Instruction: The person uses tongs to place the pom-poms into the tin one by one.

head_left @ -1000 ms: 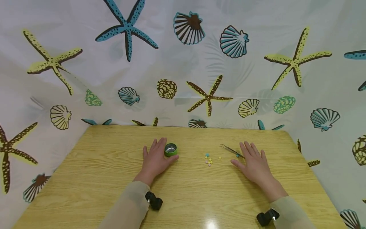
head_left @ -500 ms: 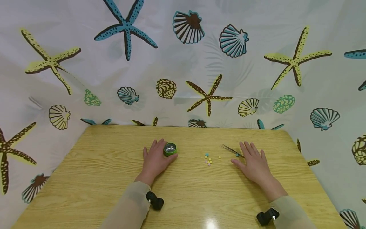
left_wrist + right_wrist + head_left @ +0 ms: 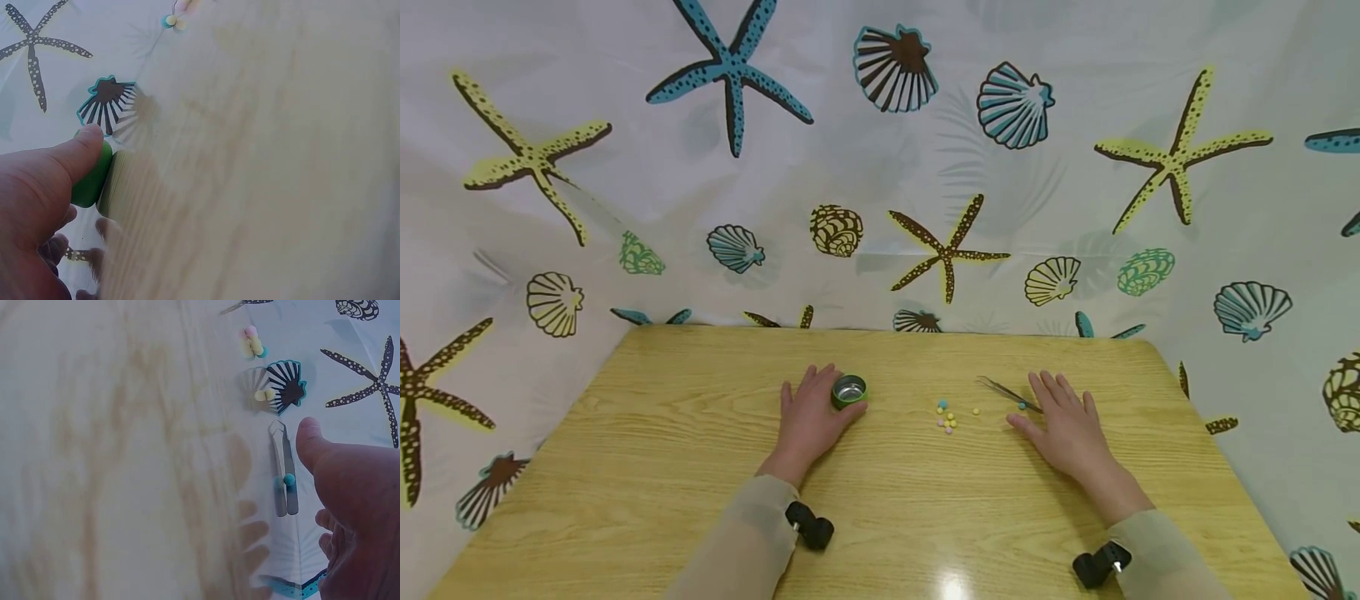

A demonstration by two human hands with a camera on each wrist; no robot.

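In the head view a small round green tin [image 3: 849, 392], with a silvery inside, stands on the table between the thumb and fingers of my left hand [image 3: 811, 421]. The left wrist view shows the thumb [image 3: 81, 153] lying against the green tin wall. On the other side, my right hand [image 3: 1066, 429] rests palm down, fingers spread and holding nothing. Beside its index finger lie metal tweezers [image 3: 1006, 391], their tips pointing left and away. A blue bead [image 3: 289, 480] lies at the tweezers in the right wrist view.
Between the hands lies a loose cluster of small yellow and pink beads [image 3: 950, 421] with a blue bead [image 3: 943, 404]. One yellow bead [image 3: 976, 412] sits apart, toward the tweezers. A curtain [image 3: 880, 167] printed with starfish and shells hangs behind the wooden table [image 3: 880, 517].
My left hand and the tin shift very slightly left, then back right. The right hand, tweezers and beads stay where they were.
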